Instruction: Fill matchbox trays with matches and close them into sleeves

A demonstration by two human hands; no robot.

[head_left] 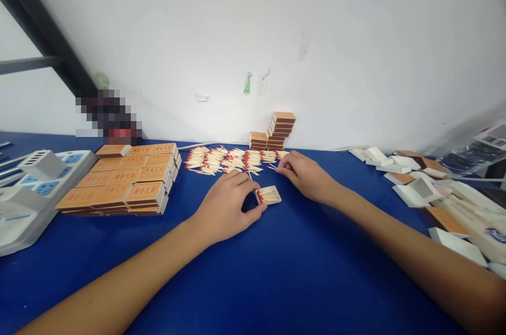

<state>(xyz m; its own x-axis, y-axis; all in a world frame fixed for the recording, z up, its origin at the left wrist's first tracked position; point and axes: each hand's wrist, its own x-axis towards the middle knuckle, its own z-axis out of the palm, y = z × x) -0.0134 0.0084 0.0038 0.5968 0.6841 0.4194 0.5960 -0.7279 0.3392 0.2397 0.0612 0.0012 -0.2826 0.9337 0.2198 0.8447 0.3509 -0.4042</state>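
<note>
My left hand (227,206) is closed around the left end of a small white matchbox tray (280,197), thumb at the near side and fingers at the far side. Red-tipped matches (270,196) lie inside the tray. Just beyond and to the right, my right hand (302,174) has thumb and forefinger pinched together. A match (272,167) sticks out to the left of those fingertips. Loose matches (213,160) are spread in a heap behind both hands, close to the wall.
Stacked orange matchboxes (114,177) stand at left, beside a white power strip (79,158). A smaller matchbox stack (282,127) leans by the wall (336,50). White trays (415,193) and box sleeves (445,220) lie scattered at right, near a plastic packet (484,219).
</note>
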